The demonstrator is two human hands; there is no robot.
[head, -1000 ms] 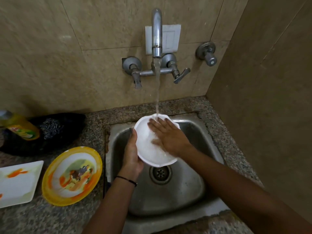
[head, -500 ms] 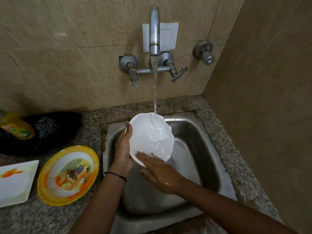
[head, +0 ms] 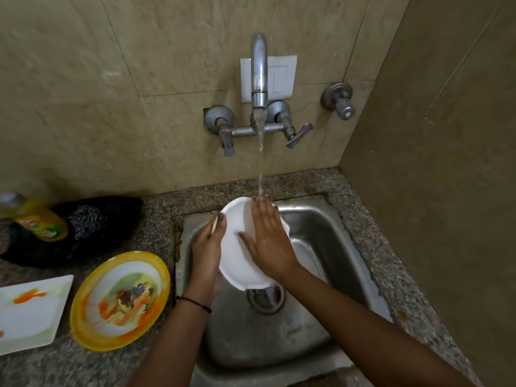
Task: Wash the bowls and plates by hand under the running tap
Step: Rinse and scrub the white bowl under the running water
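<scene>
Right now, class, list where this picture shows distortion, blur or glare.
Head view: wide-angle lens bows the tile joints and counter edges; the yellow bottle at the left edge is smeared; glare streaks the tap spout and sink wall; left hand, right hand and white bowl look sharp.

Yellow soap bottle (head: 39, 222) w/ grey cap lies tilted at far left of the speckled granite counter (head: 371, 275), on top of a black cloth or bag (head: 117, 219). Steel scrubber (head: 86, 222) sits on that black stuff, just right of the bottle. Beige tile wall (head: 111, 93) has a white switch plate (head: 280, 76) mid-wall & a round metal valve (head: 339, 103) to its right, near the corner.
</scene>
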